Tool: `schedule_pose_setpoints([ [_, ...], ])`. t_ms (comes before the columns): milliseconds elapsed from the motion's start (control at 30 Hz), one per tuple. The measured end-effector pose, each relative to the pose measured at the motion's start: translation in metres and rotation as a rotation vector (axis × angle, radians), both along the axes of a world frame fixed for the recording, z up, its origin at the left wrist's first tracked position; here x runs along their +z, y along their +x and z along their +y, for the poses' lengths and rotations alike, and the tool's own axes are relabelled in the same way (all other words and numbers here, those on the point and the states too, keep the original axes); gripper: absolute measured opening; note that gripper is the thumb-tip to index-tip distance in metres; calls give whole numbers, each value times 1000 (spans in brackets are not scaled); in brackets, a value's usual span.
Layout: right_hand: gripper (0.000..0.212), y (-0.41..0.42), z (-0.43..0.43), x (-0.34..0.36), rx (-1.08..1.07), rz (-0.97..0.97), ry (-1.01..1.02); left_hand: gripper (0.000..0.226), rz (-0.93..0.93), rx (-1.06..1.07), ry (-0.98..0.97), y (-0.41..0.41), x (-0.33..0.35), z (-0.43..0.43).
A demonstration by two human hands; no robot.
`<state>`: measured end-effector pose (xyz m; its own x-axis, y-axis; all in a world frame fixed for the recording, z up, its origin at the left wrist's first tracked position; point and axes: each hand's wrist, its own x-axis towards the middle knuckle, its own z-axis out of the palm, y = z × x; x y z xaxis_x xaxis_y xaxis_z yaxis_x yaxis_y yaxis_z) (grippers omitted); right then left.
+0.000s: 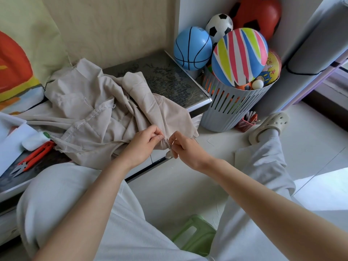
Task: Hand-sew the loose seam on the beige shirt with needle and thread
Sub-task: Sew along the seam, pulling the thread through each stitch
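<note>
Close together, just past the table's (199,103) front corner, both hands work one spot of the shirt (90,113). The left hand (145,143) has its fingers curled and pinches a bunched fold of the edge (165,143) between thumb and forefinger. The right hand (185,146) pinches the same edge from the other side, its fingertips almost touching the left's. Whether it also holds a needle I cannot tell; none shows, and it would be too small to see.

From this pinch the shirt runs up and to the left, so the cloth lies mostly on the left hand's side, with only a short flap toward the right. It is beige, thin and crumpled, heaped on the table with stitched seams facing up. Likely the next stitch must go in along the short stretch held between the hands.

Orange snips (33,154) lie on the table, well to the left.
</note>
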<state>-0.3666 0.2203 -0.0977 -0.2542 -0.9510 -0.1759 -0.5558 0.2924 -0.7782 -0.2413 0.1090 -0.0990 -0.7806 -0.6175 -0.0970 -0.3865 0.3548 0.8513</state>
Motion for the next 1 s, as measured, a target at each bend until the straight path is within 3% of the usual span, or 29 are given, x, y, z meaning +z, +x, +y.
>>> schedule_pose_setpoints([
  [233,16,0,0,1,0,-57,8,13,10,25,7,1,3,0],
  [1000,17,1,-4,6,-69,-95,-47,15,71,9,120,0,11,2],
])
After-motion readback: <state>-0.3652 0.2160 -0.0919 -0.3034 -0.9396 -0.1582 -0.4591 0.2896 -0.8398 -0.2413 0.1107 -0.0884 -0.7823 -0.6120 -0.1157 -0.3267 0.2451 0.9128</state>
